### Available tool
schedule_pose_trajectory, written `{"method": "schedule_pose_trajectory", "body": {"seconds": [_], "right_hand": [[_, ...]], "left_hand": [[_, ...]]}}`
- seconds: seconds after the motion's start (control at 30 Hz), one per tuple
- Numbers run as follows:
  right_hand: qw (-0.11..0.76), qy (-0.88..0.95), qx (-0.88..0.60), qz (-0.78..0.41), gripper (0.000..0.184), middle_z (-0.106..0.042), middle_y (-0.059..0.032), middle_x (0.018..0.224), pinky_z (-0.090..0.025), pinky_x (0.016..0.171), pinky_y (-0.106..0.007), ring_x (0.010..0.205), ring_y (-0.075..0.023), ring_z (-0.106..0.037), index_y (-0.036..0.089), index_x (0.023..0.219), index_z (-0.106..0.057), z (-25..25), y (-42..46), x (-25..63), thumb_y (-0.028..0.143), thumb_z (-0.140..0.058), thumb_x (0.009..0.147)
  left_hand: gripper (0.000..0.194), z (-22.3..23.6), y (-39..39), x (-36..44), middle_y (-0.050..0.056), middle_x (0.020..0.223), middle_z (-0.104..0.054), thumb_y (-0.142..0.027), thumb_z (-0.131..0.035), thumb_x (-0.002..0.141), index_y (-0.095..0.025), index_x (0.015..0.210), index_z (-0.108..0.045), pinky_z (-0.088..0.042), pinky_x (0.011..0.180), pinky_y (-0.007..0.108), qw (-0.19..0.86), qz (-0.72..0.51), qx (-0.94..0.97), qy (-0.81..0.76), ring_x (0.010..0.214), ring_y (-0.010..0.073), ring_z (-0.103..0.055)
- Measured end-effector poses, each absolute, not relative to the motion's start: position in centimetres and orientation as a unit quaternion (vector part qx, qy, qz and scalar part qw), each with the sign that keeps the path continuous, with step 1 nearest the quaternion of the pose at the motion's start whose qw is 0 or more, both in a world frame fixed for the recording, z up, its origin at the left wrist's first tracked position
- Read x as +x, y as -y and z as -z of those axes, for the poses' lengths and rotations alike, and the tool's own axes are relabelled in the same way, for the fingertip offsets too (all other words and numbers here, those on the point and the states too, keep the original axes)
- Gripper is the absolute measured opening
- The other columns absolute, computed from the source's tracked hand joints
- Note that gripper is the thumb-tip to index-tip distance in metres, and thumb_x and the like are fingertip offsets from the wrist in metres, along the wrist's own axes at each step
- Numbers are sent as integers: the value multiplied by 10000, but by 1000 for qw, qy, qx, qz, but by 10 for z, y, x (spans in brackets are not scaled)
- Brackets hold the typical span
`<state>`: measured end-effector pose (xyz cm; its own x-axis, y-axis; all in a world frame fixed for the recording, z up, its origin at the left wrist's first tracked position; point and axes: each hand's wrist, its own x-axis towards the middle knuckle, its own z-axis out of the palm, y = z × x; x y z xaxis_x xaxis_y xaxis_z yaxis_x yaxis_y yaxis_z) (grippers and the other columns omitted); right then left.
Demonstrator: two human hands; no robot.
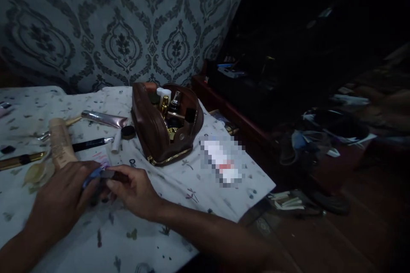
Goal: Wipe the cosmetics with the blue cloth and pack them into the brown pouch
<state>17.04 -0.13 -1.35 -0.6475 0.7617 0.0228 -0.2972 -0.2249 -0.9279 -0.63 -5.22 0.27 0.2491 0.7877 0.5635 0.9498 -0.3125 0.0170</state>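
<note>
Head view: both hands grip a small dark item, blurred and partly hidden between them.

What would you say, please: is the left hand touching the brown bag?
Apart. The head view shows the left hand well to the left of the brown bag, with patterned cloth visible between them.

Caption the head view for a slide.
Right hand pinches a small dark item beside left hand, near open brown bag.

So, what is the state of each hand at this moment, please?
Left hand: closed around a blurred bluish item.
Right hand: closed, pinching a small dark piece.
</note>
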Motion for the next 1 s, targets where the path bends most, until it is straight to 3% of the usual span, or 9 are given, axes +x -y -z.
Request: {"method": "schedule_pose_trajectory", "body": {"seconds": [0.1,0.27,0.5,0.67,0.8,0.9,1.0], "right_hand": [[351,500,-223,-760,554,-615,0,757,-504,603,-270,637,-144,-605,189,1086,-664,11,-1,171,571,-770,699],[361,517,-229,-742,558,-630,-10,765,-492,564,-251,659,-149,-614,185,1073,-678,11,-2,173,594,-763,704],[371,418,-227,-797,576,-618,46,716,-471,499,-212,577,-116,-619,221,998,-590,10,-8,169,525,-868,596],[393,366,-250,-806,478,-672,12,675,-474,536,-212,589,-119,-648,177,851,-608,15,-16,168,508,-859,615],[408,389,-262,-783,377,-697,6,699,-491,568,-225,636,-136,-674,174,871,-637,13,-16,170,422,-838,669],[412,414,-269,-766,329,-708,1,722,-500,569,-229,656,-144,-682,179,886,-634,11,-16,169,379,-814,696],[401,446,-272,-752,287,-695,9,724,-500,553,-223,637,-131,-657,182,898,-638,11,-14,167,335,-788,707]], "left_hand": [[317,1,51,-17,27,949,-710,-452,-378,1004,-239,1085,-599,-486,694,323,91,282,-732,613,798,227,-678],[273,0,48,-19,-56,830,-719,-525,-473,934,-326,1008,-646,-481,581,289,-24,354,-655,667,677,205,-668],[342,-11,49,-5,-32,772,-691,-603,-498,883,-297,891,-651,-496,586,304,-43,377,-611,695,623,204,-626],[424,-16,45,0,12,824,-721,-636,-505,847,-251,927,-662,-510,610,319,-83,366,-601,706,716,237,-667],[430,-13,43,-6,56,882,-685,-579,-457,885,-205,1061,-576,-516,652,356,-62,385,-550,739,763,248,-655],[324,-13,46,-9,68,890,-642,-478,-428,944,-190,1069,-508,-518,667,370,-28,405,-538,738,768,240,-635],[194,-17,52,-3,86,1004,-602,-353,-462,966,-191,1058,-517,-525,805,390,53,405,-624,666,928,243,-619]]}}
